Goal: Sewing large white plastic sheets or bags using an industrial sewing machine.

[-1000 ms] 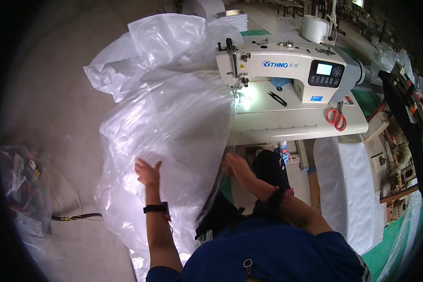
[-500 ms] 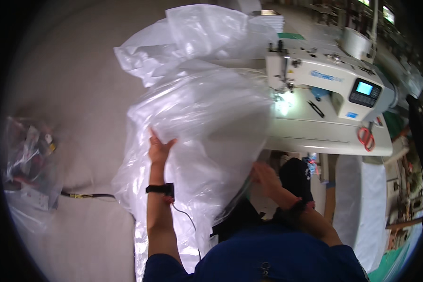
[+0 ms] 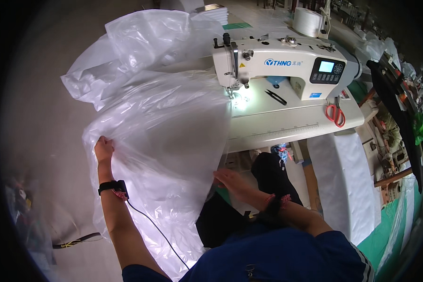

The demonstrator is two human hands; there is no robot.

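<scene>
A big translucent white plastic sheet [image 3: 174,136] spreads in folds from the sewing machine [image 3: 279,66] down over my lap. One edge of it reaches the lit needle area. My left hand [image 3: 104,149] is closed on a gathered part of the sheet at its left side, fingers curled into the film. Near my lap, below the table's front edge, my right hand [image 3: 232,182] pinches the sheet's right edge between thumb and fingers. Black thread snips [image 3: 276,97] lie on the machine bed, and red-handled scissors [image 3: 335,115] rest at its right end.
A white thread cone [image 3: 307,22] stands behind the machine. More bunched plastic [image 3: 145,40] lies at the far left. A long white panel [image 3: 340,174] hangs below the table on the right. A cable [image 3: 155,225] runs from my left wrist across the sheet.
My left hand, spread on the sheet before, has closed on the film. My right hand has come to the sheet's edge and pinches it. The whole view has shifted, with the machine now farther left.
</scene>
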